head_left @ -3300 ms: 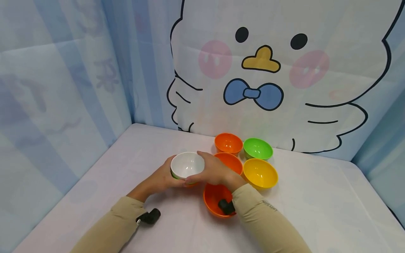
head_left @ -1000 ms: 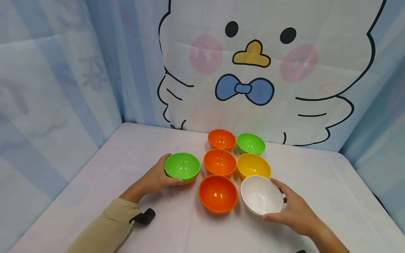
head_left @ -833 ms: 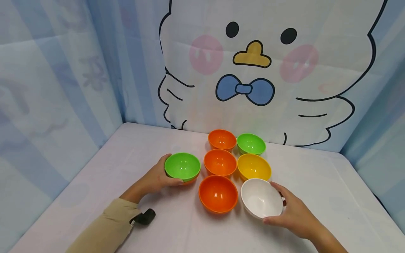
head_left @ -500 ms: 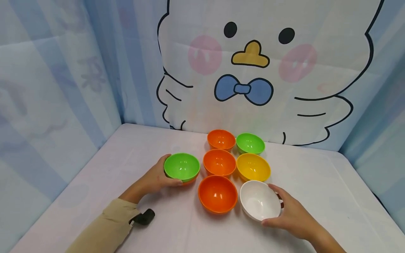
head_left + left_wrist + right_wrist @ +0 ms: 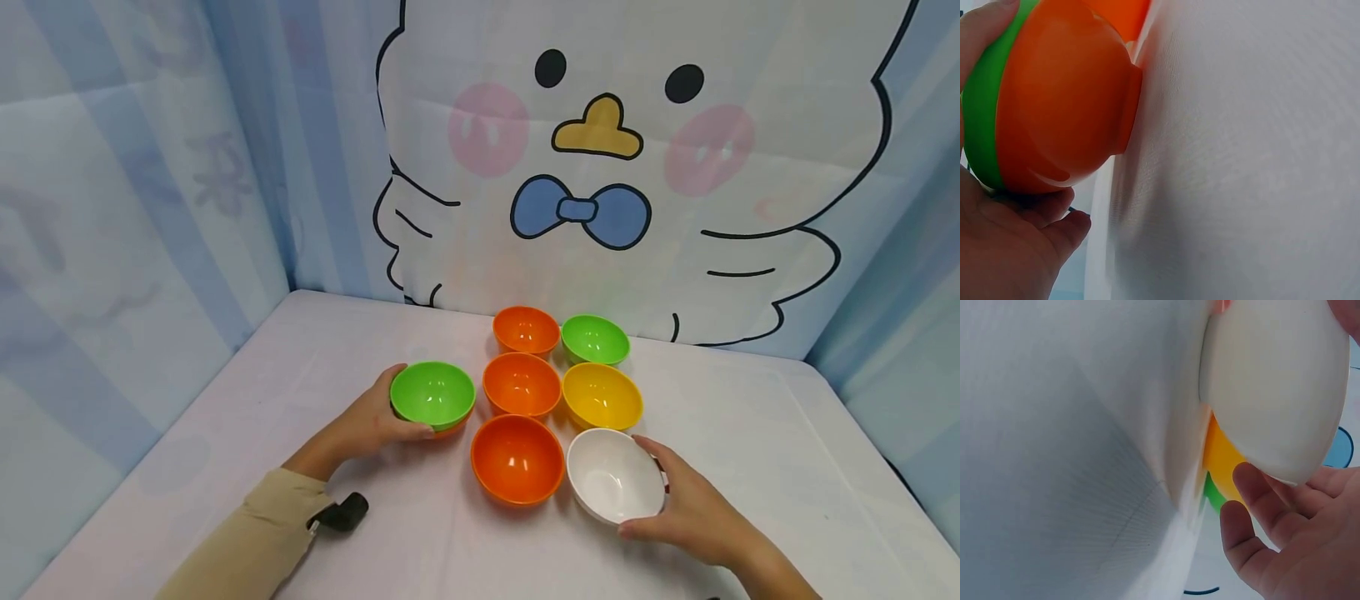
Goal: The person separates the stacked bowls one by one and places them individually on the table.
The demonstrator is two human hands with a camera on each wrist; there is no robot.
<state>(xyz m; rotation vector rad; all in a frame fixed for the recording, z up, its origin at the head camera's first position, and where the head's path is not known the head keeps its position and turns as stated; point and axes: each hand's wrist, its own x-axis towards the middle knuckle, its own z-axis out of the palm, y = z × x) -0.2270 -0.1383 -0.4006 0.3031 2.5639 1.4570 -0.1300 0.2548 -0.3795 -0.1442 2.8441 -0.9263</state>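
Note:
In the head view my left hand [image 5: 375,417] grips a green bowl [image 5: 432,395] nested in an orange bowl [image 5: 1066,94], whose base meets the table in the left wrist view. My right hand [image 5: 693,504] holds a white bowl [image 5: 615,475] by its right side, thumb at the near rim and fingers round the far side. Its base is at the tabletop in the right wrist view [image 5: 1279,387]. Left of the white bowl stands the front orange bowl [image 5: 517,460]. Behind it sits a yellow bowl [image 5: 602,397].
A middle orange bowl [image 5: 522,385], a back orange bowl [image 5: 527,330] and a back green bowl [image 5: 596,339] complete two close columns. The white-covered table [image 5: 795,433] ends at a printed cloth backdrop [image 5: 592,275]. A black device [image 5: 341,512] sits at the left sleeve.
Both hands were at the white bowl above the left stack; the right hand has carried it to the front right, then shifted it slightly nearer and left. The left hand stays on the stack.

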